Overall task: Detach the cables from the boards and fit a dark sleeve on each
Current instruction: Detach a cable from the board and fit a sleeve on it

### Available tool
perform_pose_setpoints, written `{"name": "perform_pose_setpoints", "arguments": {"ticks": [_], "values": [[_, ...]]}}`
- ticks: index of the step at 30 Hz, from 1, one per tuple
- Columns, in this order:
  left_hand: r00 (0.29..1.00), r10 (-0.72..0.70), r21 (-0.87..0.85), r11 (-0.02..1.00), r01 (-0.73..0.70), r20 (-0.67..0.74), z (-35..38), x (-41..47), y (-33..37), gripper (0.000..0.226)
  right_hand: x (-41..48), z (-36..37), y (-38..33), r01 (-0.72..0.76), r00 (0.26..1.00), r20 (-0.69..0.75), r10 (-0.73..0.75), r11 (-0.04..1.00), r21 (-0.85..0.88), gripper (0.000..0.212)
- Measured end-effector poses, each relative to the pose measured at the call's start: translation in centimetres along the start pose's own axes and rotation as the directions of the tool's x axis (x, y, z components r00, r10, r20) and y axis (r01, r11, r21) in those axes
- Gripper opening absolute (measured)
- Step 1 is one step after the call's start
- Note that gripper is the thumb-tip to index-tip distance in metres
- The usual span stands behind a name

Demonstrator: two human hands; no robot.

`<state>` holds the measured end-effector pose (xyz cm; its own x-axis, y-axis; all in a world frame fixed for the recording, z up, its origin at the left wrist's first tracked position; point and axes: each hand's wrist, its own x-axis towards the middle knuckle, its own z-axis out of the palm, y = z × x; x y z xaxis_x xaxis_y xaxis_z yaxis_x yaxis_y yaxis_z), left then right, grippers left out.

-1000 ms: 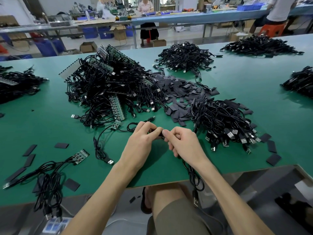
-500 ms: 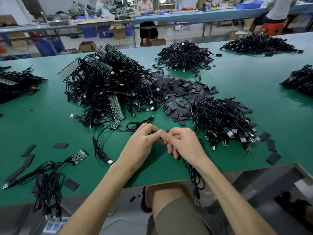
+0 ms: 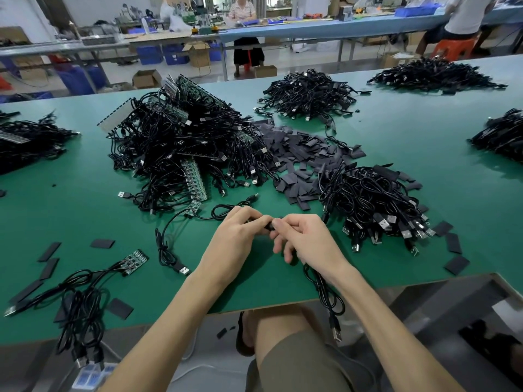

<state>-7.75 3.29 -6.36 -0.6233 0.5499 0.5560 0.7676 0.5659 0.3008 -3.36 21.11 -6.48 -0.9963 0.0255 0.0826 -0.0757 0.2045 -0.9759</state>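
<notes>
Pinching at one common point, the left hand (image 3: 237,236) and the right hand (image 3: 307,240) meet fingertip to fingertip just above the green table (image 3: 85,210), near its front edge. Each hand is closed in a fine grip, thumb and forefinger clamped on a small dark piece. This is judged to be a dark sleeve (image 3: 269,226) at the end of a cable (image 3: 325,292). The left hand appears to hold the sleeve and the right hand the cable end, but the contact itself is mostly hidden. The other right fingers are loosely curled and hold nothing. The cable runs from under the right palm and hangs over the table edge, plug downward, which puts its slack clear of the work. Supplies lie within reach: the loose sleeves (image 3: 300,154) straight ahead, the tangle of cables on boards (image 3: 181,142) ahead left, and the heap of detached cables (image 3: 373,205) just to the right.
</notes>
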Motion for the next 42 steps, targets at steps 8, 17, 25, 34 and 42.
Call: {"name": "perform_pose_setpoints", "arguments": {"ticks": [8,17,25,34,42], "values": [[0.999,0.037,-0.060,0.997,-0.039,-0.027,0.2,-0.2,-0.4,0.030,0.0,0.0,0.1,-0.011,1.000,0.016,0.011,1.000,0.007,0.030],[0.883,-0.464,-0.598,0.687,0.413,0.076,-0.6,0.6,-1.8,0.010,0.2,-0.1,0.9,0.017,0.999,-0.035,-0.017,1.000,0.018,0.029],[0.877,-0.454,-0.701,0.575,0.422,0.156,-0.3,0.3,-2.7,0.009,0.3,-0.1,0.9,0.022,1.000,-0.009,-0.022,1.000,-0.013,0.024],[0.852,-0.513,-0.720,0.552,0.422,0.106,-0.2,0.4,-2.7,0.009,-0.1,0.1,0.0,0.032,0.999,-0.042,-0.034,0.997,-0.063,0.022],[0.788,-0.615,-0.790,0.489,0.370,-0.011,-0.5,0.3,-3.0,0.011,-1.6,1.1,0.1,0.191,0.949,-0.084,-0.303,0.767,-0.613,0.014]]}}
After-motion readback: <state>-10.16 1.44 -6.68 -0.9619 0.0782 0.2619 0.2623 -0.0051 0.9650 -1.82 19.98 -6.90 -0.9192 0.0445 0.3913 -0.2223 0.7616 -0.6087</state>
